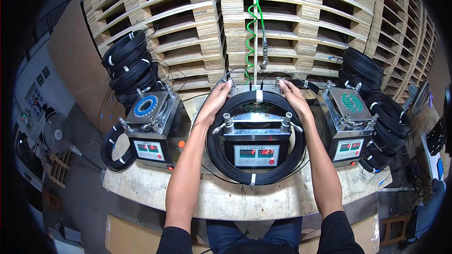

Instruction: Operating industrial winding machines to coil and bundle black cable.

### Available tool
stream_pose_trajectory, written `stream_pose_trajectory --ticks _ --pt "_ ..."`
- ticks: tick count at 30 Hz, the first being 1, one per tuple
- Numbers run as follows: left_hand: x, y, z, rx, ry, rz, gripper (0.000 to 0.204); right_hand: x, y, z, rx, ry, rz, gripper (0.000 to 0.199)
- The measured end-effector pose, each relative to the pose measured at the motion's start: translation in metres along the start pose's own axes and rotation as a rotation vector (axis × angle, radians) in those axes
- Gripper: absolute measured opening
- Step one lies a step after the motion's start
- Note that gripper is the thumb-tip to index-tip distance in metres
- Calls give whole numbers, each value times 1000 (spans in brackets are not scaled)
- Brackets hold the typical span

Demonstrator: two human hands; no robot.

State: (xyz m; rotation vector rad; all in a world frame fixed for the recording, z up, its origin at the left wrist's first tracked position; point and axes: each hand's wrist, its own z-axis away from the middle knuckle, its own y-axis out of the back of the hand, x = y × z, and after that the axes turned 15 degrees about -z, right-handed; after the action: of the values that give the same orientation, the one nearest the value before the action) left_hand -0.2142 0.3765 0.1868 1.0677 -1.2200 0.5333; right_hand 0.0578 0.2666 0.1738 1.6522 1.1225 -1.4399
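A polishing machine [255, 137] with a lit red display stands in front of me on the wooden table. A coil of black cable [254, 178], banded with white tape, hangs round its front and leans over its top. My left hand [219, 97] is closed at the rear-left clamp knob [230, 81], and my right hand [294, 98] is closed at the rear-right clamp knob [279, 81]. Both forearms pass along the coil's outer sides. The two front clamps [228, 123] stick up inside the ring. Part of the machine's top plate is hidden behind the coil.
Similar machines stand left [149, 127], with a blue-dotted ring on top, and right [347, 122], with green dots. Stacks of black cable coils flank them, left [129, 66] and right [386, 117]. A green coiled air hose [252, 28] hangs before wooden pallets [188, 23].
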Motion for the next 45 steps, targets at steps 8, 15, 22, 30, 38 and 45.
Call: stream_pose_trajectory --ticks 8,15,22,30,38,45 --pt "12 -7 10 80 -99 -30 63 4 5 -3 -81 17 47 65" --pt "5 -5 3 71 40 -35 71 2 6 1 -90 21 -30 66" --pt "3 -3 3 34 -3 16 80 -2 -1 3 30 6 20 68" --pt "5 -7 3 89 -59 -53 73 3 1 -3 -47 44 88 70" --pt "8 -3 6 75 80 18 63 -13 -2 10 -43 -16 -5 70" --pt "20 -7 15 8 1 125 59 0 4 2 36 13 4 67"
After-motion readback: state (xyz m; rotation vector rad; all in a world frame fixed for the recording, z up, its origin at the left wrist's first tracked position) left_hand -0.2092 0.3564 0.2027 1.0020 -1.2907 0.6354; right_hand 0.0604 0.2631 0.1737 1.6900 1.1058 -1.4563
